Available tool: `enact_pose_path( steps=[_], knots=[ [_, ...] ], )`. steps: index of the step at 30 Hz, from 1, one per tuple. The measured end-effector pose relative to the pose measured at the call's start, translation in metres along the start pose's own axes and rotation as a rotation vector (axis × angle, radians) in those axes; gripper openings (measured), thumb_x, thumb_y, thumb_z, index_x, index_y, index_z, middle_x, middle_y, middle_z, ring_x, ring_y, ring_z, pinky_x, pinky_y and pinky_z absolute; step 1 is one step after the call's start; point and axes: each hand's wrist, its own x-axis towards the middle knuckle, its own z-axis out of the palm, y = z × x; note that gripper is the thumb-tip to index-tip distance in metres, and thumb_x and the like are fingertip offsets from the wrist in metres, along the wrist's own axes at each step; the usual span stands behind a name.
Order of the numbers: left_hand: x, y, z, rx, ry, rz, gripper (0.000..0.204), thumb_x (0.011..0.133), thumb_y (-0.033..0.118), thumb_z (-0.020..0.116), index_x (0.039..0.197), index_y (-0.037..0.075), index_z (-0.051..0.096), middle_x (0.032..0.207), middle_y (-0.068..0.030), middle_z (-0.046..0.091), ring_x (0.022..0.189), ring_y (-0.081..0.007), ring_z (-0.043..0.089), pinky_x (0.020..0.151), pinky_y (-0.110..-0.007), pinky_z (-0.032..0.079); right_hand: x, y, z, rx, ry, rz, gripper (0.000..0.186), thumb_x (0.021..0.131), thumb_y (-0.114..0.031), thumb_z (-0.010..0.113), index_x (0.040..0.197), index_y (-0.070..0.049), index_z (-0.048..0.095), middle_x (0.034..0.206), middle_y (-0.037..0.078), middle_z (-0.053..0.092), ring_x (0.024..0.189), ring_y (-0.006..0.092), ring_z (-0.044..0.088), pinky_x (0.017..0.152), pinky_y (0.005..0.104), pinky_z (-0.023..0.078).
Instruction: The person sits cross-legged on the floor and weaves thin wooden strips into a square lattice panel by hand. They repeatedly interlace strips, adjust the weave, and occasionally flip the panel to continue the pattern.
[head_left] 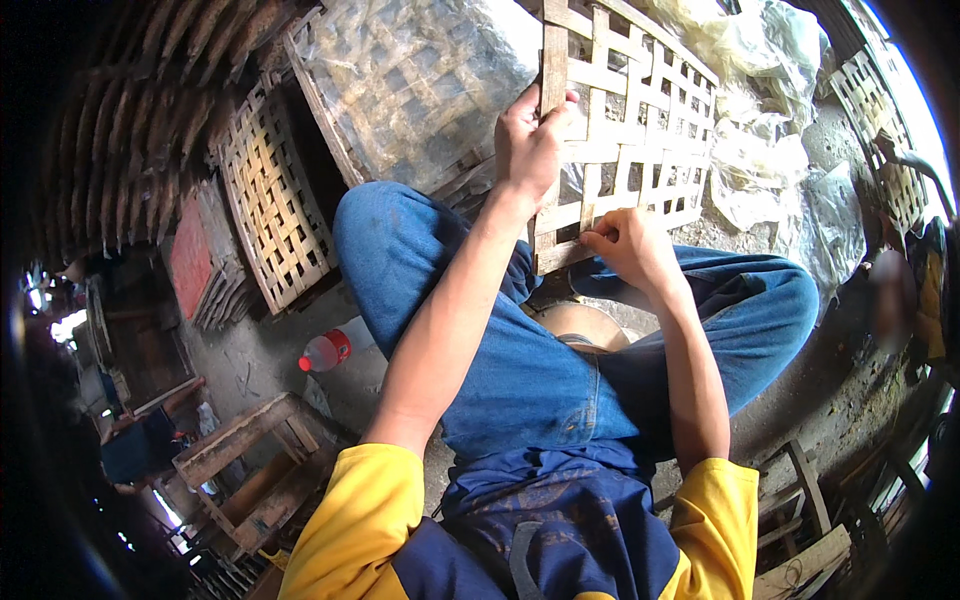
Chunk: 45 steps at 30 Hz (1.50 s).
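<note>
Lattice panel (605, 152) is likely handling light, springy, left hand (528, 155) curling fingers round its probably sturdier left rail (553, 60), right hand (636, 248) pinching its bottom rail (562, 257).

Brt glare upper rt, dim L side, fisheye bend, blk corners

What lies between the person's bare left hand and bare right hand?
In the head view, part of the flat, pale woven-strip lattice panel lies between the left hand and right hand.
</note>
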Motion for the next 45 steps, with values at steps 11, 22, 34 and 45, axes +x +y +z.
enact_pose_path(
  steps=[11, 22, 34, 45],
  knots=[
    [-0.007, -0.008, -0.004, 0.037, 0.057, 0.096, 0.011, 0.093, 0.006, 0.058, 0.097, 0.003, 0.067, 0.085, -0.0012, 0.065, 0.076, -0.0064, 0.059, 0.066, -0.024, 0.049, -0.003, -0.022, 0.015, -0.079, 0.041, 0.103, 0.032, 0.082, -0.030, 0.076, 0.080, 0.002, 0.074, 0.077, 0.022, 0.071, 0.072, 0.0369, 0.071, 0.069, 0.0448, 0.056],
    [-0.008, -0.004, -0.006, 0.064, 0.055, 0.098, 0.014, 0.092, 0.004, 0.058, 0.102, 0.002, 0.067, 0.093, -0.0037, 0.067, 0.082, -0.0101, 0.062, 0.075, -0.026, 0.052, -0.004, -0.010, 0.030, -0.092, 0.128, -0.185, 0.021, 0.087, -0.014, 0.068, 0.077, 0.003, 0.069, 0.075, 0.026, 0.067, 0.075, 0.0383, 0.069, 0.071, 0.0464, 0.054],
    [-0.003, 0.002, 0.008, 0.126, 0.071, 0.128, 0.013, 0.094, 0.007, 0.057, 0.101, 0.001, 0.067, 0.093, -0.0028, 0.067, 0.086, -0.0088, 0.059, 0.079, -0.027, 0.049, 0.025, 0.148, -0.059, -0.126, 0.559, 0.183, 0.020, 0.092, -0.017, 0.061, 0.099, -0.002, 0.071, 0.078, 0.017, 0.071, 0.072, 0.0268, 0.069, 0.070, 0.0384, 0.054],
    [0.000, 0.002, 0.013, 0.114, 0.012, 0.160, 0.014, 0.094, 0.003, 0.058, 0.102, 0.001, 0.069, 0.087, -0.0018, 0.069, 0.076, -0.0061, 0.057, 0.069, -0.024, 0.047, 0.040, 0.140, -0.015, -0.035, -0.045, 0.243, 0.025, 0.086, -0.018, 0.075, 0.109, -0.007, 0.077, 0.089, 0.014, 0.076, 0.083, 0.0212, 0.071, 0.079, 0.0370, 0.055]
  ],
)
